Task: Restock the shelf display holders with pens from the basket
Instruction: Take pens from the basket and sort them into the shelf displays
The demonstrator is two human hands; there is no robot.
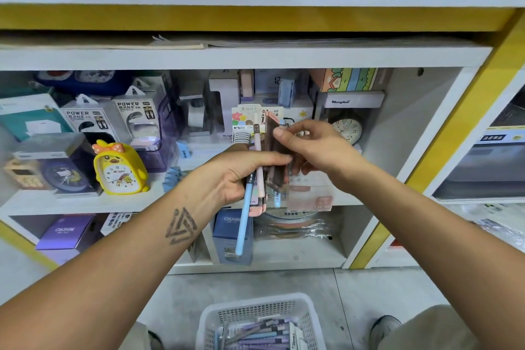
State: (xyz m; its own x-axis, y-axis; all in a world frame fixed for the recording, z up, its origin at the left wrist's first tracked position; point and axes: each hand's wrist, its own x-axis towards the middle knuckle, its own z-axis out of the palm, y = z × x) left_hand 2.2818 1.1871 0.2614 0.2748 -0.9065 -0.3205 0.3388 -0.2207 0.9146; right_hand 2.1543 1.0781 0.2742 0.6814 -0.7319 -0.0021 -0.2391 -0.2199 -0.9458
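**Way too many pens in one fist, this could get messy**

So the pens (257, 176) are bunched in the left hand (241, 173), fingers curled round a mixed handful: a long blue pen (243, 219) hanging way down below the fist, a pale pink one (258, 148) poking up, plus some flat packs. The right hand (306, 148) is pinching a brownish pack (272, 133) at the top of the bunch, looks like it's picking it out to sort.

My worry: that blue pen has barely any grip on it. If the right hand tugs the pack free and the left loosens even a little, it could slide straight out toward the floor, and may miss the white basket (308, 310) sitting down by the feet, which has more pens in it.

Also the shelf behind is crowded. The yellow duck clock (119, 167) and power bank boxes (113, 119) sit close enough that a careless elbow could knock them. I can't make out the actual display holders from here.
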